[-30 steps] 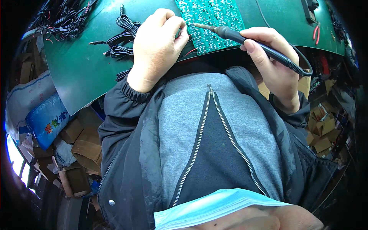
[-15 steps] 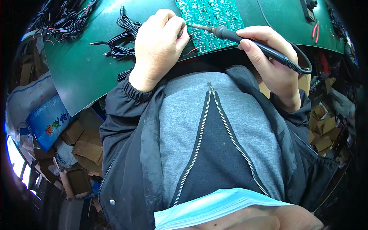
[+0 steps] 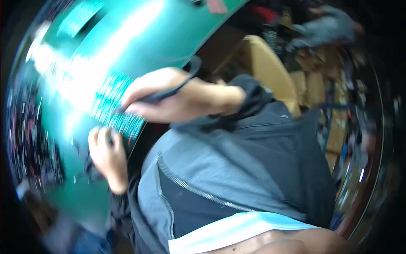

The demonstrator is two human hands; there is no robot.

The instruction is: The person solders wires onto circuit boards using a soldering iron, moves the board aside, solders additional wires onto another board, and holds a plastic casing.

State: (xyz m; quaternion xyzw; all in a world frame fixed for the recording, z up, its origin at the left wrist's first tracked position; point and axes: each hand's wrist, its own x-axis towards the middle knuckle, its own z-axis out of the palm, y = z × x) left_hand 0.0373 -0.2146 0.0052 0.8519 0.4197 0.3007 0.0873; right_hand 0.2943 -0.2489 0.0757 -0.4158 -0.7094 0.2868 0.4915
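Note:
The whole picture is smeared by motion. My right hand [image 3: 163, 95] is closed around the dark handle of a soldering iron [image 3: 163, 96], its front end low over a green circuit board panel [image 3: 105, 99]. The iron's tip is too blurred to place. My left hand [image 3: 108, 154] is at the panel's near-left edge, fingers curled together. What its fingertips hold, if anything, cannot be made out. The panel lies on the green tabletop [image 3: 156, 38], close to the table's edge beside my body.
Another green panel [image 3: 80, 17] lies at the far left of the table. Blurred dark cables [image 3: 31, 139] fill the left side. Something red [image 3: 216, 6] is near the top edge. A cardboard box [image 3: 272, 70] stands beyond the table edge, with smeared clutter to its right.
The view has swung round to the right, so table, panel and hands appear further left and tilted. The soldering iron is still in my right hand. My left hand stays near the panel.

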